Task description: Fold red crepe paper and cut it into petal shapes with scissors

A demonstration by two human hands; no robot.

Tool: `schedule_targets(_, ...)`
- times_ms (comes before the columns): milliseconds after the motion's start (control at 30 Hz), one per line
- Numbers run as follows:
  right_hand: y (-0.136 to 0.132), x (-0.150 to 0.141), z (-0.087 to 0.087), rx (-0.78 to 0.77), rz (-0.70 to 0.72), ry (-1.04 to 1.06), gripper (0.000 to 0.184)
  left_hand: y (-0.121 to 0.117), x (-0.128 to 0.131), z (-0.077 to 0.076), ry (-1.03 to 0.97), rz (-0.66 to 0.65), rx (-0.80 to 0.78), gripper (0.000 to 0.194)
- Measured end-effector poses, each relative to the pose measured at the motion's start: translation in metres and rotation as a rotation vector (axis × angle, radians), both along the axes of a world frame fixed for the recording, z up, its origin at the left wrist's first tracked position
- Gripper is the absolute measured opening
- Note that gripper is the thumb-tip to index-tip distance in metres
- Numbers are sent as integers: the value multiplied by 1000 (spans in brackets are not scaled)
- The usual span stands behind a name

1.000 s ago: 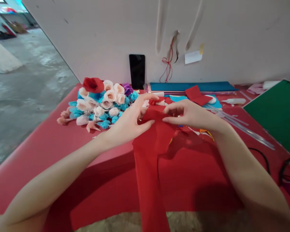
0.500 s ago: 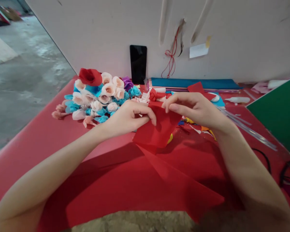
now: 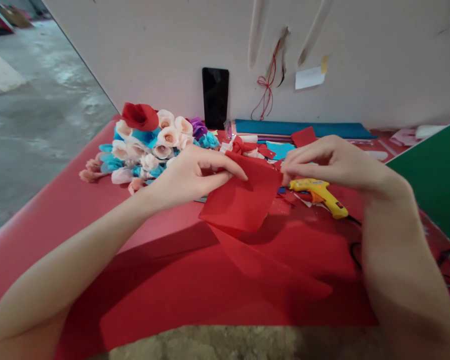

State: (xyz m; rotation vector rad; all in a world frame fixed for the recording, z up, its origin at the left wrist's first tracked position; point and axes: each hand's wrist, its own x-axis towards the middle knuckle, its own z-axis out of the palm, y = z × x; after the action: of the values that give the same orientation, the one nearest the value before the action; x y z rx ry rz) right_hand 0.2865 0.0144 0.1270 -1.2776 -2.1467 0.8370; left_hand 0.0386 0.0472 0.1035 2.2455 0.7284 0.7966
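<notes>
I get muted, diffuse light: pale sheen toward the red table's left edge, deep shadow toward its near edge, glare on the concrete floor, blurry background.

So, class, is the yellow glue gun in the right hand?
No, the yellow glue gun lies on the table, near the right hand.

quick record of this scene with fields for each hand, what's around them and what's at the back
left hand: fingers on the red paper
right hand: fingertips at the paper's right corner; grip unclear
tool: yellow glue gun, lying on the red table
flowers: red, white, blue, purple and pink, piled on the left
back: black phone propped upright against the wall
right side: green board
</notes>
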Motion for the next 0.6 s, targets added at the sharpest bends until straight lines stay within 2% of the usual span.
schedule_targets(67,0,2,1,63,-28,32,26,0,0,0,-22,25,4,26)
schedule_targets(133,0,1,1,110,9,76,24,-1,1,0,-45,56,31,25)
schedule_targets(233,-2,-4,1,68,75,41,21,-1,1,-1,-71,109,64,23)
schedule_targets(333,-4,-12,-1,25,-8,87,22,2,-2,-1,-76,111,94,24)
schedule_targets(433,-4,-20,-4,22,-64,117,25,5,-5,2,5,-13,119,33)
schedule_targets(533,-3,-28,-8,17,-13,78,24,7,-6,4,122,-178,173,37)
schedule_targets(600,-2,-33,-10,10,16,69,24,7,-6,6,154,-240,219,36)
